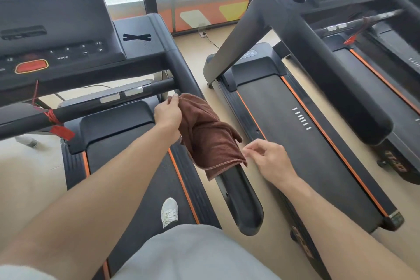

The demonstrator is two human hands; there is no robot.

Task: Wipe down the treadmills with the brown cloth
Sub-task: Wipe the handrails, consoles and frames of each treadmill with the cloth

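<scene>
Head view. The brown cloth [204, 134] is a plush, towel-like fabric of dark reddish brown, with a stitched hem along its lower edge. It lies draped in loose folds over the right handrail [241, 198] of the near treadmill [136, 166], covering the rail's middle stretch and hanging off both sides; the rail's black lower end shows below the hem.

The left hand [168, 113] grips the cloth's upper end, fingers [173, 98] curled round the fabric just beside the joint of the handrail and the crossbar [91, 104].

The right hand [266, 157] sits close to the cloth's lower right corner, thumb and forefinger drawn together at the hem; whether they actually pinch it cannot be told.

A second treadmill [306, 134] stands to the right, apart from the first, with pale floor [204, 57] between. A white shoe [169, 211] rests on the near treadmill's belt. A red tag [61, 132] hangs from the crossbar.
</scene>
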